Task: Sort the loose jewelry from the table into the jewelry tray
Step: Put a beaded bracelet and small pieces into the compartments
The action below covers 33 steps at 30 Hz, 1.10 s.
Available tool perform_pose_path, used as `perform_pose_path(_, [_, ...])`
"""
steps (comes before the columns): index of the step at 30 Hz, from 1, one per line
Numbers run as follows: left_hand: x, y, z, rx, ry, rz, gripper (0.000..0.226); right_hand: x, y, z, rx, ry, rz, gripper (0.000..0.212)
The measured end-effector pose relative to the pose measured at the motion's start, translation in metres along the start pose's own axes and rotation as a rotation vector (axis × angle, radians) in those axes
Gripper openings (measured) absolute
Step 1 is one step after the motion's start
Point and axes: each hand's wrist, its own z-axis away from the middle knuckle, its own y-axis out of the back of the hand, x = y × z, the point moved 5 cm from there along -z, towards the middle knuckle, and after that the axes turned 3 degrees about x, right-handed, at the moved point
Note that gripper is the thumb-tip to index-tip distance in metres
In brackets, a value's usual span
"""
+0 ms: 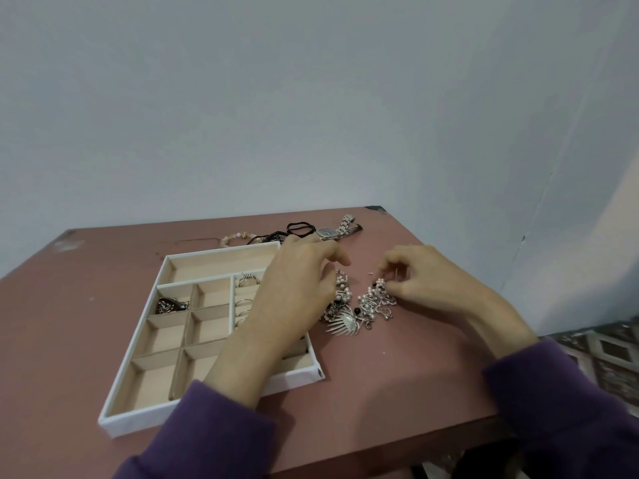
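A white jewelry tray [138, 382] with beige compartments lies on the pink table. One left compartment holds a dark chain [171, 304], and rings [249, 279] sit in the ring slots. Right of the tray lies a tangled pile of silver and pearl jewelry [363, 307]. My left hand [294, 288] hovers over the tray's right edge and the pile's left side, fingers loosely curled, holding nothing that I can see. My right hand [415, 278] pinches a pearl piece [379, 284] at the top of the pile.
Behind the tray lie a beaded bracelet [238, 237], black cord bands [301, 228] and a silver wristwatch [333, 230]. The table's right edge [484, 340] and front edge are near my forearms. A pale wall stands behind.
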Motion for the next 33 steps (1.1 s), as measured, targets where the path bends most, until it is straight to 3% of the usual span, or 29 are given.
perform_pose_path(5, [-0.001,-0.001,0.000,-0.003,0.003,-0.005,0.026,0.001,0.002,0.000,0.052,-0.047,-0.123,0.006])
perform_pose_path(11, [-0.001,-0.002,0.000,-0.005,0.004,-0.009,0.029,-0.001,0.013,0.002,0.160,-0.099,-0.582,0.002])
perform_pose_path(17, [-0.002,-0.003,0.000,-0.013,0.015,0.000,0.028,-0.001,0.019,0.000,0.260,-0.113,-0.817,0.014])
perform_pose_path(27, [0.012,-0.009,-0.007,-0.118,0.028,-0.052,0.028,0.012,0.022,-0.002,0.454,-0.230,-0.808,0.014])
perform_pose_path(33, [0.012,-0.018,-0.030,-0.361,0.065,-0.210,0.028,0.017,0.019,-0.004,0.480,-0.260,-0.772,0.015])
